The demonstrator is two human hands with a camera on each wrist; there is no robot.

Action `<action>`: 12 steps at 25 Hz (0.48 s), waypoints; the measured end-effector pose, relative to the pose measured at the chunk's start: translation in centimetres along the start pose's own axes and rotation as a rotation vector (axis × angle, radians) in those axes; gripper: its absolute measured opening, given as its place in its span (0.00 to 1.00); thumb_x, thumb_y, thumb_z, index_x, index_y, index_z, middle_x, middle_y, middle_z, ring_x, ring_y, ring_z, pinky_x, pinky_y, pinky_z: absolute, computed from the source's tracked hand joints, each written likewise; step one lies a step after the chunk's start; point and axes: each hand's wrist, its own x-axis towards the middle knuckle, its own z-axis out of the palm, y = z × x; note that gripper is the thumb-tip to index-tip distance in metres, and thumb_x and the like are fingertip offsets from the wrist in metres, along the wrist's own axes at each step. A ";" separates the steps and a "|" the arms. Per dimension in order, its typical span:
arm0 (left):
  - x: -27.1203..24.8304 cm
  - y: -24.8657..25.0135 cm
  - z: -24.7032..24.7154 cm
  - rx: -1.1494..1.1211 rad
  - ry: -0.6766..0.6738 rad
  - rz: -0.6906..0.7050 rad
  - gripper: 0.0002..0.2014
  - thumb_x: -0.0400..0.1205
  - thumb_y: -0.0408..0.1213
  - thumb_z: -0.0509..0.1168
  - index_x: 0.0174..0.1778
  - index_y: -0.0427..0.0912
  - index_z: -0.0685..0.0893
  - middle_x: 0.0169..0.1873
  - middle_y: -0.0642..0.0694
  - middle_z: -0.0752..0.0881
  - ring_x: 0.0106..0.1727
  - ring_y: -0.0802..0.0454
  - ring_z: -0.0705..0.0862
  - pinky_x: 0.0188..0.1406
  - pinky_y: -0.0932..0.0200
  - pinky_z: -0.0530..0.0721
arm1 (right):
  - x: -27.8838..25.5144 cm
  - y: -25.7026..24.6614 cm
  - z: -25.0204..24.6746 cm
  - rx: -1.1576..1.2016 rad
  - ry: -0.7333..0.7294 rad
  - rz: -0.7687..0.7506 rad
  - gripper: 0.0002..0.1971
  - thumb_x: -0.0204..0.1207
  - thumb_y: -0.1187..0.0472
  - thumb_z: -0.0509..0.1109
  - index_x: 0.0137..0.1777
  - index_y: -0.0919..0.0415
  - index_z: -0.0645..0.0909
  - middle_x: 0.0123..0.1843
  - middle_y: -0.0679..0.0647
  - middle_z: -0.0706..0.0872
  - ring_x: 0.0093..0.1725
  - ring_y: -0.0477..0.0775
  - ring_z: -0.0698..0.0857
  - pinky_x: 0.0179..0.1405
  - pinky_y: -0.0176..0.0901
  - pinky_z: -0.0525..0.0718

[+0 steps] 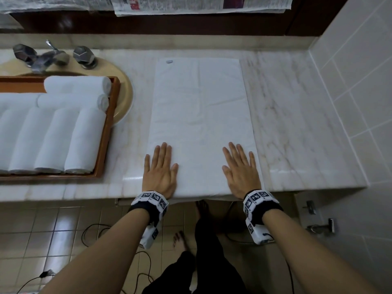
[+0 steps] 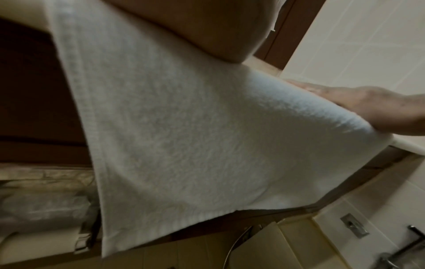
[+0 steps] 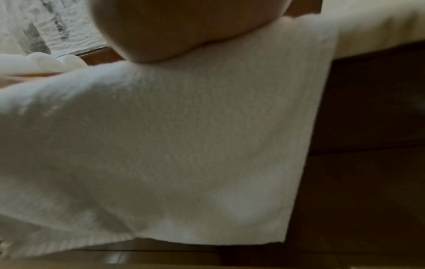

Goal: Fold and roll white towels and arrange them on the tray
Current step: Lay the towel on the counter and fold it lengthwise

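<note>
a white towel (image 1: 201, 115) lies spread flat lengthwise on the marble counter (image 1: 297, 124), a long rectangle with faint creases and a small label at its far left corner. its near end hangs over the counter's front edge (image 2: 184, 145). left of the towel, a wooden tray (image 1: 106, 141) sits over the basin. it holds rolled white towels (image 1: 63, 134): a row side by side pointing toward the counter's front edge, and two more lying crosswise behind that row.

Marble counter (image 1: 286, 115): flat towel (image 1: 201, 115), tray (image 1: 106, 132).
</note>
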 end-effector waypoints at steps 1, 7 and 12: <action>-0.2 -0.5 -0.2 -0.007 -0.003 -0.009 0.32 0.86 0.54 0.34 0.86 0.48 0.42 0.85 0.53 0.40 0.85 0.56 0.37 0.83 0.48 0.34 | -0.2 0.5 -0.1 0.003 -0.008 0.038 0.31 0.84 0.44 0.37 0.87 0.50 0.44 0.87 0.47 0.40 0.86 0.50 0.39 0.83 0.62 0.43; 2.5 2.3 -2.1 -0.164 -0.077 -0.183 0.32 0.88 0.52 0.37 0.85 0.41 0.38 0.85 0.45 0.36 0.85 0.49 0.35 0.81 0.41 0.31 | 4.3 -2.9 -3.9 0.246 -0.152 0.428 0.33 0.87 0.48 0.43 0.85 0.60 0.35 0.86 0.52 0.31 0.84 0.53 0.32 0.79 0.71 0.34; 5.3 5.6 -1.8 -0.178 -0.183 0.074 0.29 0.90 0.50 0.39 0.86 0.47 0.39 0.85 0.51 0.35 0.84 0.53 0.35 0.81 0.46 0.32 | 6.8 -4.1 -3.6 0.190 -0.208 -0.015 0.29 0.89 0.53 0.45 0.86 0.55 0.38 0.86 0.48 0.33 0.85 0.52 0.35 0.82 0.65 0.37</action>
